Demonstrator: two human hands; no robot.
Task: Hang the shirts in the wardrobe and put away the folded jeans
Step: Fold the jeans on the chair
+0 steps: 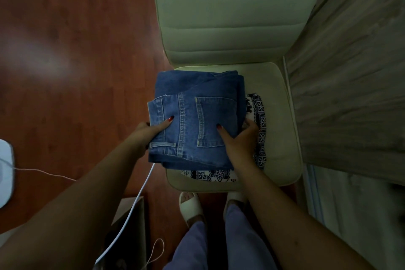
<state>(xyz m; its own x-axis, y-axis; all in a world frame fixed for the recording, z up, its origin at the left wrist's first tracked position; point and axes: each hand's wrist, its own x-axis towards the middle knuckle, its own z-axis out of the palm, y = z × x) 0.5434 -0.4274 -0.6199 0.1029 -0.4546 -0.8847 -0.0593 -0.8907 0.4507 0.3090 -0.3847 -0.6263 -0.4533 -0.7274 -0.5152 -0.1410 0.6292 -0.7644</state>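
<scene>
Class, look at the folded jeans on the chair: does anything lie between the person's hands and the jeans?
Nothing visible does. The left hand and the right hand already grip the folded jeans at either side, thumbs on top. A patterned cloth lies beneath the jeans on the chair, under them rather than in the way.

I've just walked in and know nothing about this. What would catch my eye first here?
First, the folded blue jeans in the middle, gripped at each side by the left hand and right hand with red-painted nails. They sit over a black-and-white patterned cloth on the seat of a pale cushioned chair. To the left lies reddish wooden floor, crossed by a white cable.
</scene>
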